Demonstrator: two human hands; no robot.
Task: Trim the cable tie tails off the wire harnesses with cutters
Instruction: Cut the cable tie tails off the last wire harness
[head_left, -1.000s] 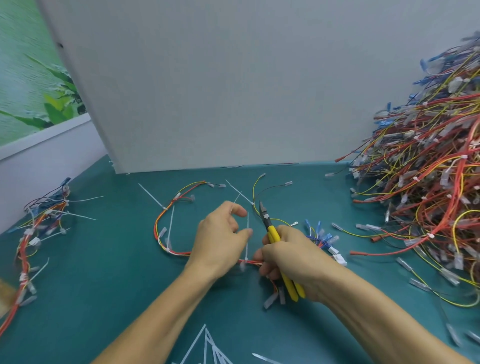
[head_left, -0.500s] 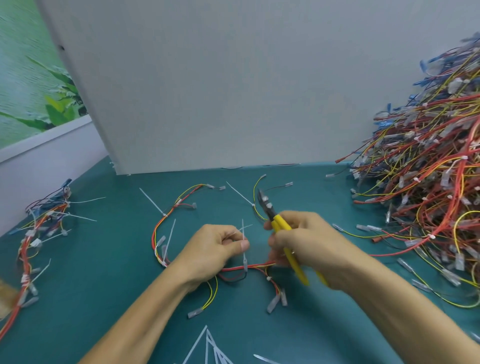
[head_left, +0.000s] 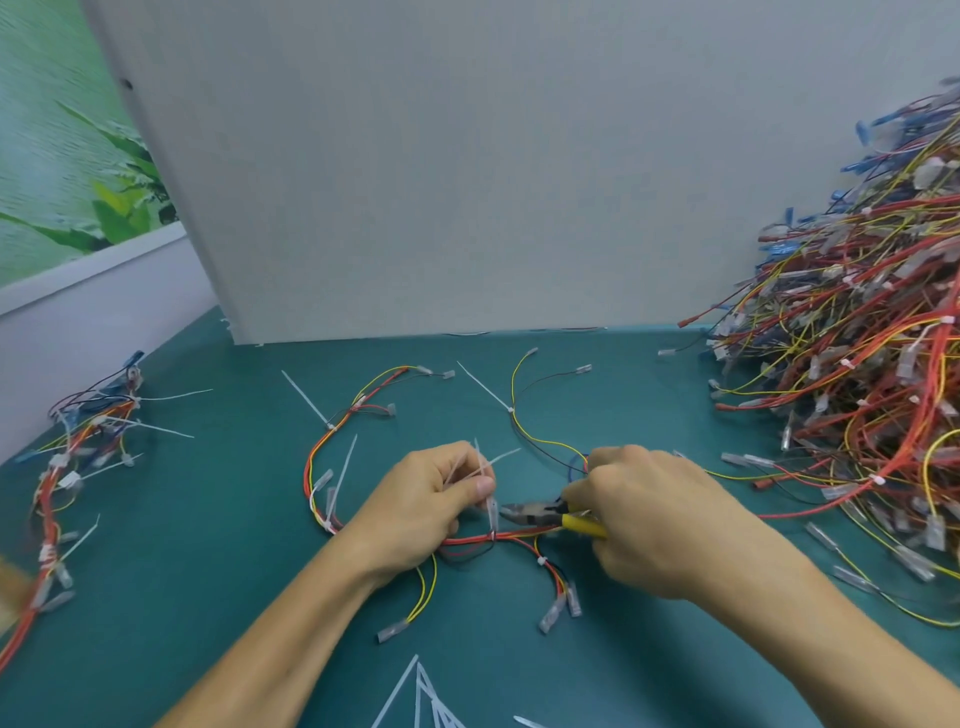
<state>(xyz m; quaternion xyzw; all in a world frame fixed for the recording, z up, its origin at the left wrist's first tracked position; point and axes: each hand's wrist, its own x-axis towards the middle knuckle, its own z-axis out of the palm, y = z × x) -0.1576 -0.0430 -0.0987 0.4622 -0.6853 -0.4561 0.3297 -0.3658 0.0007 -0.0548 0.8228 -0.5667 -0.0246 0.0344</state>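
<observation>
Cutters (head_left: 550, 515) gripped in the right hand (head_left: 644, 514) are aimed at a tail (head_left: 492, 512) pinched by the left hand (head_left: 426, 504); several tails are left uncut.

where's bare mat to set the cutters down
Widest bare mat lies between the left bundle and the left forearm. A smaller patch sits below the board, between the yellow wire and the pile. Crowded: the pile's edge on the right, and the harness loop at centre.
</observation>
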